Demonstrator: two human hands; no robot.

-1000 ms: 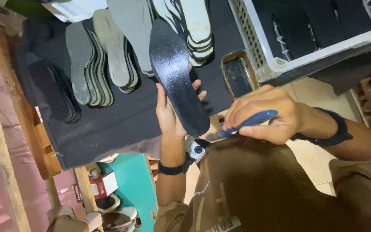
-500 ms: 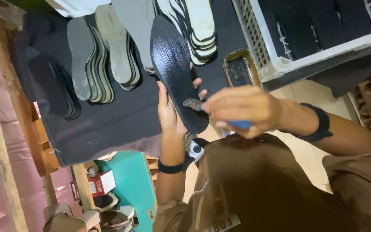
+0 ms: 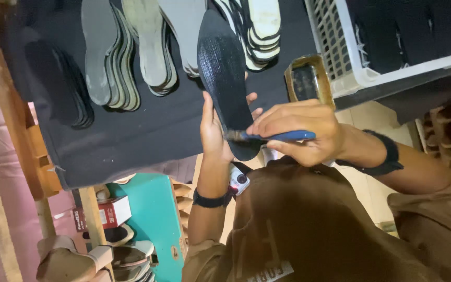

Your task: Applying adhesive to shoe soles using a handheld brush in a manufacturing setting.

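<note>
Fingers (image 3: 251,99) grip a dark, glossy, textured insole (image 3: 223,73), toe pointing up.

I see a tabletop (image 3: 147,130) covered in black cloth. Directly on it lie fanned stacks of flat grey and off-white shoe insoles (image 3: 131,52), a stack of black insoles (image 3: 58,83), a small amber-rimmed rectangular tin (image 3: 308,78) and a white slatted plastic crate (image 3: 351,57).
</note>
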